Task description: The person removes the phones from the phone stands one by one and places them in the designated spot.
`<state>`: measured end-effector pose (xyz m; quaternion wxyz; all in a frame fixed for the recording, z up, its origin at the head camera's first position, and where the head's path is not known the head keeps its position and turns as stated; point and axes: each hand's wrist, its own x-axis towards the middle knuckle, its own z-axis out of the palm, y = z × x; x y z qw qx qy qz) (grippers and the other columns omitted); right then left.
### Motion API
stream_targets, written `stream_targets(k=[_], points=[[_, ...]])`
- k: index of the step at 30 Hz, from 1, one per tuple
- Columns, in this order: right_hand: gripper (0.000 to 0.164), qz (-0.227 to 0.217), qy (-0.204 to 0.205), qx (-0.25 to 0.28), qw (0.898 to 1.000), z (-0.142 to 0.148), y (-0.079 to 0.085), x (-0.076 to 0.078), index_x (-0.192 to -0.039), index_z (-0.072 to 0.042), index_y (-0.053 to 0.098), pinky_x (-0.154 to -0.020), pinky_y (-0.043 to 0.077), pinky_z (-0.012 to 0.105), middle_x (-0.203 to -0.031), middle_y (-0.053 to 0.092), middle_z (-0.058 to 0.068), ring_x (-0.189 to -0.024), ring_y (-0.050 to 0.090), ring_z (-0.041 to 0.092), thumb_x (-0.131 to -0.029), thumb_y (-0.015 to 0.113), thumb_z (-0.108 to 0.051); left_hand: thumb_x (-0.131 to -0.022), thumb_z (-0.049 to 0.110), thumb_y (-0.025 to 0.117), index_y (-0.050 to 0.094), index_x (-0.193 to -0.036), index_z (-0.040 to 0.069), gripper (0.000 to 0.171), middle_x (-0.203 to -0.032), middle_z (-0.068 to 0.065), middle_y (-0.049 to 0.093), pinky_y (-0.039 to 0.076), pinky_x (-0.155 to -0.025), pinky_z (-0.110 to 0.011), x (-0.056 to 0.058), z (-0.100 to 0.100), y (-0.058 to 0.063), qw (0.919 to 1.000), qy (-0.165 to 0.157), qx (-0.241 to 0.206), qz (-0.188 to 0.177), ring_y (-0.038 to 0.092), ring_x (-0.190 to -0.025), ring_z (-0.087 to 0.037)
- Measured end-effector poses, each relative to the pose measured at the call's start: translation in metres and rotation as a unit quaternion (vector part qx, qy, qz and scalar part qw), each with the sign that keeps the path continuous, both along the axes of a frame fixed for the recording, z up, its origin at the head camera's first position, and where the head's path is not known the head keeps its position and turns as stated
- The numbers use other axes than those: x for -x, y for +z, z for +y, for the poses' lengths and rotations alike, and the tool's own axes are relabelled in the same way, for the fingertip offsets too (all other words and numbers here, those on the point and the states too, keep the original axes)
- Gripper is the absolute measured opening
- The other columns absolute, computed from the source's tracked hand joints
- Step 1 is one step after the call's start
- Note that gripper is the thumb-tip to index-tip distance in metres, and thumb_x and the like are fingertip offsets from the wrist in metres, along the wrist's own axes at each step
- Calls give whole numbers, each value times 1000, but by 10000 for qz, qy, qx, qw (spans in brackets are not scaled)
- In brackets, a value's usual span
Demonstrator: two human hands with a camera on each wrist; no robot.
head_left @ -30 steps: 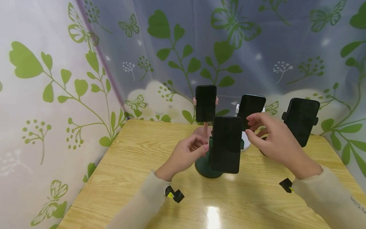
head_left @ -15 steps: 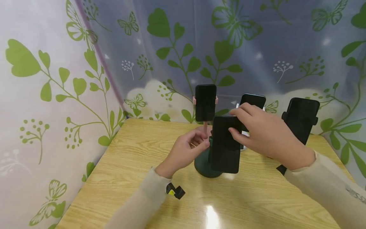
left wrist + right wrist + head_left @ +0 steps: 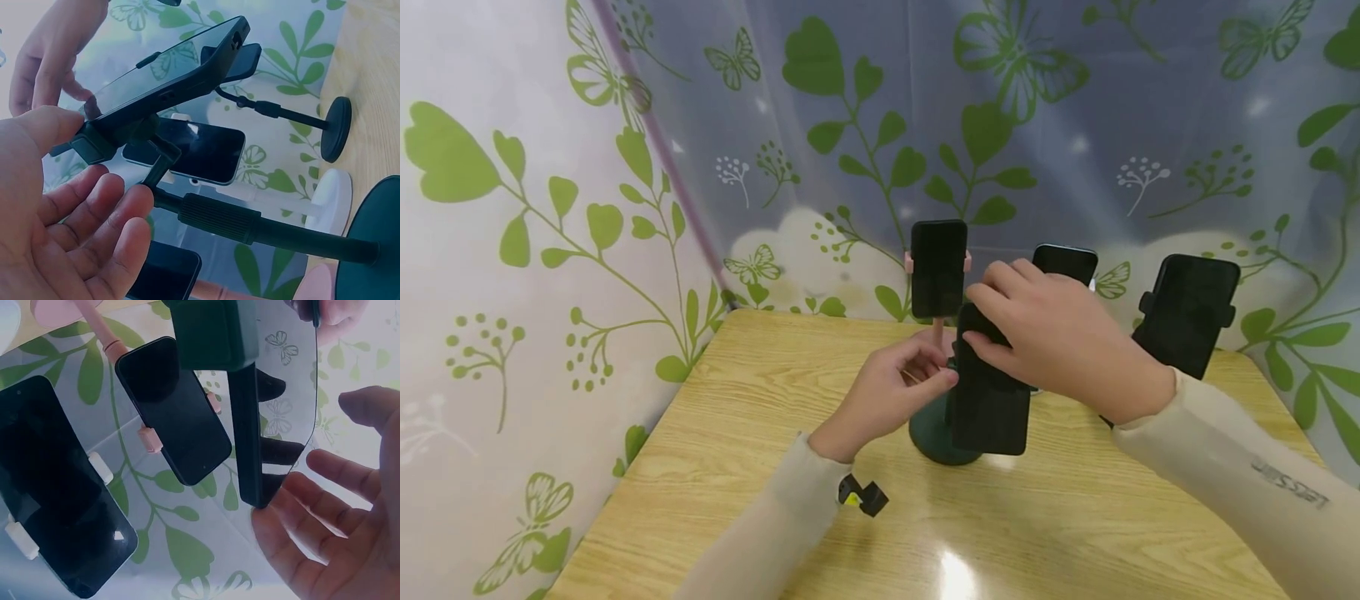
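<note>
In the head view, a black smartphone (image 3: 992,408) stands upright in a dark green phone stand (image 3: 934,442). My left hand (image 3: 895,392) is at the phone's left side. In the left wrist view, its thumb touches the stand's clamp (image 3: 94,145), while the loosely bent fingers lie below. My right hand (image 3: 1056,337) reaches over the phone's top right corner. Seen from the right wrist, its fingertips (image 3: 265,528) are at the phone's top end, and the thumb is spread away. The right hand hides part of the screen in the head view.
Behind stand a phone in a pink stand (image 3: 938,268), one in a white stand (image 3: 1063,262), partly hidden by my right hand, and one in a black stand (image 3: 1191,317) at right. All are on the wooden table (image 3: 760,400), with patterned cloth (image 3: 865,125) behind.
My right hand has moved left from beside the front phone to over its top edge. My left hand has shifted slightly right against the clamp. The phones have stayed in their stands.
</note>
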<state>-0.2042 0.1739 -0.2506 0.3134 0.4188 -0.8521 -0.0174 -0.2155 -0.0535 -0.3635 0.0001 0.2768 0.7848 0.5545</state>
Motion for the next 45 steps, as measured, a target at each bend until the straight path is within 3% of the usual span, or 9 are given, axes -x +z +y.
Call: stream_targets(k=[13,23,28,31,37,40,45], points=[[37,-514,-698,178,9961,-11,-14,6,-103,-4,68,-46,47,36,-95,58,10,-83,58,31,-93,77,-39,-97,32,76,69,-112,16,23,-100,1,68,58,-79,-34,5,3,0,9996,-211,-14,-174,66,-87,-17],[44,-906,-1387,301,9857,-15,-20,5,-97,-5,65,-38,40,34,-82,54,9,-59,50,23,-92,74,-48,-97,32,76,69,-112,17,23,-102,1,68,58,-80,-34,6,4,1,9996,-228,-3,-192,65,-88,-17],[56,-1319,-1689,334,9762,-18,-22,5,-100,-5,66,-39,41,33,-83,56,9,-56,50,20,-91,72,-60,-98,31,75,67,-127,20,33,-105,0,67,58,-81,-34,8,4,-2,9992,-335,-99,-185,65,-90,-18],[55,-1393,-1752,376,9739,-19,-24,5,-103,-4,68,-39,41,33,-84,58,10,-56,51,19,-92,71,-58,-98,27,74,66,-131,19,35,-113,-2,64,57,-81,-32,10,5,-4,9977,-464,-317,-383,65,-91,-18],[44,-1228,-1674,446,9772,-19,-27,4,-98,-5,67,-38,39,32,-80,57,8,-54,48,19,-94,71,-49,-99,14,71,57,-102,4,18,-147,-5,45,61,-78,-37,10,9,-4,9856,-818,-844,-1214,68,-87,-16],[42,-1167,-1622,496,9786,-19,-28,4,-96,-6,66,-38,38,32,-78,55,7,-54,47,19,-93,72,-48,-99,13,70,53,-99,4,20,-145,-8,45,62,-78,-39,9,11,-3,9815,-857,-955,-1422,69,-88,-15],[47,-1039,-1640,584,9792,-19,-29,4,-95,-6,66,-37,38,33,-77,54,8,-53,47,20,-91,73,-52,-99,16,71,55,-102,4,20,-119,-9,51,61,-75,-35,10,12,-3,9813,-844,-954,-1442,67,-86,-16]])
